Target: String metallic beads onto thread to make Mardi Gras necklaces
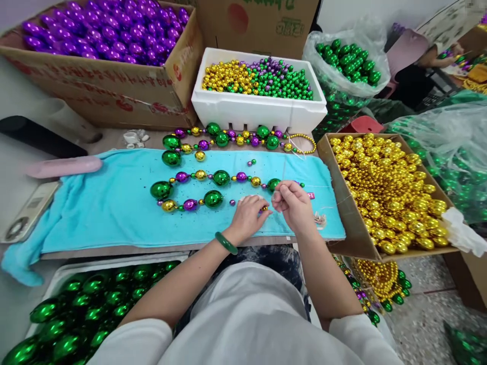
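A strand of green, purple and gold beads lies in a loop on the turquoise towel. My left hand rests on the towel at the strand's near end and pinches a small gold bead. My right hand is closed in a pinch just right of it, fingertips close to the left hand's, apparently on a thin thread I can barely see. A green bangle sits on my left wrist. A second finished strand lies along the towel's far edge.
A white foam box of small gold, purple and green beads stands behind. A cardboard box of gold beads is at the right, purple balls at back left, green balls in a tray near me. Another person sits at far right.
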{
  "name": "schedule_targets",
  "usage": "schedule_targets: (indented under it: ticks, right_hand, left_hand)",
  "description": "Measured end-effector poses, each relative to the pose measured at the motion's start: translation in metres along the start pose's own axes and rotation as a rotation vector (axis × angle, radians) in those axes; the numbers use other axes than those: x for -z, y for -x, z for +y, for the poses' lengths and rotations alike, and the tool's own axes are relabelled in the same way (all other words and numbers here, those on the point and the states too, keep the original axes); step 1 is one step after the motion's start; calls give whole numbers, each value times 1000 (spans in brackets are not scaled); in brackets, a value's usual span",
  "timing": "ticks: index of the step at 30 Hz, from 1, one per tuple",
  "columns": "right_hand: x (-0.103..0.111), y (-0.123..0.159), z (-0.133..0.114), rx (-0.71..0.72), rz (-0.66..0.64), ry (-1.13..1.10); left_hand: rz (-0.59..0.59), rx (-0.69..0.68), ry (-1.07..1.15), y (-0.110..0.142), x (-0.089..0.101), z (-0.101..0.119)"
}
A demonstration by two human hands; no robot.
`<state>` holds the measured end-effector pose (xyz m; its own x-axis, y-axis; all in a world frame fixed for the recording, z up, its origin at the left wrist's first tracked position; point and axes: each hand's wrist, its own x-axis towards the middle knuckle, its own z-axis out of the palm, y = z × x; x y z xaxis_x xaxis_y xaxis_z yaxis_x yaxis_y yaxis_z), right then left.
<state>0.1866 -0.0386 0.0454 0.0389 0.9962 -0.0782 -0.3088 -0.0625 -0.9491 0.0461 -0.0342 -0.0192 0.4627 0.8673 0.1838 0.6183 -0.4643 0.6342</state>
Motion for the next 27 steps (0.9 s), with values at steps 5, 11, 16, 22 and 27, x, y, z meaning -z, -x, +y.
schedule_targets:
  ticks: [5, 11, 16, 22, 27]
  right_hand:
    - [14, 15, -44, 264, 91, -34]
    - [44, 20, -67, 366, 241, -72]
    - [63, 16, -61, 380, 379, -146]
    - [85, 5, -41, 311, 459, -123]
    - [110, -4, -30, 284, 608, -144]
  left_hand:
    - [121, 15, -264, 20, 0, -8]
    - [208, 37, -394, 35, 13, -37]
    - [233, 44, -510, 37, 30, -62]
    - [243, -169, -690, 46, 57, -97]
    - [150, -196, -772, 52, 85, -124]
